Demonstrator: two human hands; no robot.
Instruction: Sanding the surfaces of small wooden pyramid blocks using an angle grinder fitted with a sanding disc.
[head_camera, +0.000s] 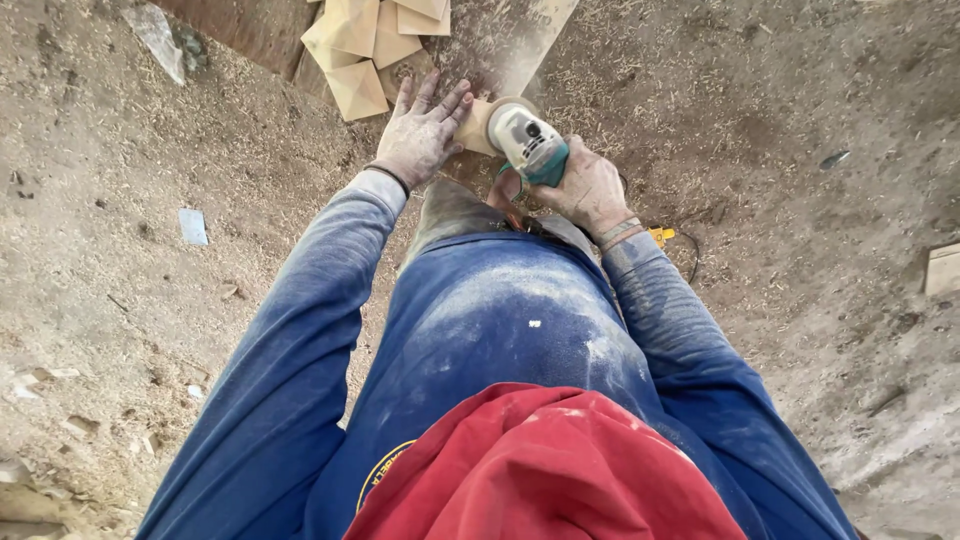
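Left hand (422, 132) lies flat, fingers spread and pointing away from the body, palm pressed down on a small pale wooden block (474, 126); wrist straight, dusty blue sleeve (300, 330) running back to the shoulder. Right hand (585, 188) is wrapped tight round the body of a teal and grey angle grinder (530, 143), knuckles up, elbow bent out to the side. The grinder's head sits on the block, just beside the left fingertips, so both hands nearly touch over it.

Block rests on a dust-covered board (505, 45) that runs away toward the top edge of view. Just beyond the left hand, a stack of similar wooden blocks (368, 45) w/ faceted tops, close to the fingertips, so little room that way. Yellow plug (660, 236) and dark cable lie on the ground by the right wrist.

All round: sawdust-covered dirt floor (800, 130). Open ground to the right of the grinder and to the left of the left arm, w/ only scraps, e.g. a small blue-grey chip (193, 226) and a pale offcut (942, 268) at the right edge.
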